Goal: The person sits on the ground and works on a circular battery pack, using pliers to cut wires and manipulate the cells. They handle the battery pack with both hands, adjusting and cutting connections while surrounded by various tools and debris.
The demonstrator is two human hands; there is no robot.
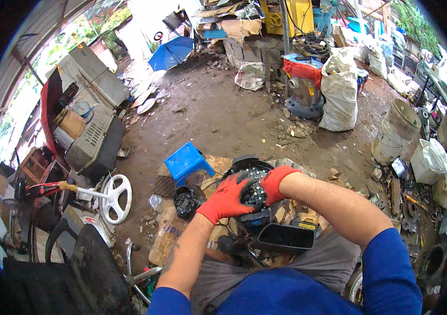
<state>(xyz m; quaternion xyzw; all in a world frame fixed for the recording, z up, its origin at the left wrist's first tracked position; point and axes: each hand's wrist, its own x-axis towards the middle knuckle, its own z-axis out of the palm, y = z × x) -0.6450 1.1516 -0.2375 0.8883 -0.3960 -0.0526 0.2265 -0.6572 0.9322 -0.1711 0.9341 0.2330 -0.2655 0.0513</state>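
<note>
In front of me is a round black container point(244, 162) holding many small shiny metal pieces point(256, 195) that look like screws. My left hand point(229, 198), in a red glove with dark fingertips, lies over its left side, thumb and fingers apart on the pieces. Gloved the same way, my right hand point(277, 185) reaches down at the right side, its fingertips hidden among the pieces or behind the glove. A black motor-like part point(188, 201) sits left of the container. Close to my lap is a black open-topped rectangular case point(286, 237).
A blue plastic stool point(186, 160) lies just beyond the parts. To the left are a white wheel point(117, 199) on a pole and a scrapped appliance point(95, 137). A white bucket point(396, 131), a full sack point(338, 92) and scrap stand on the right.
</note>
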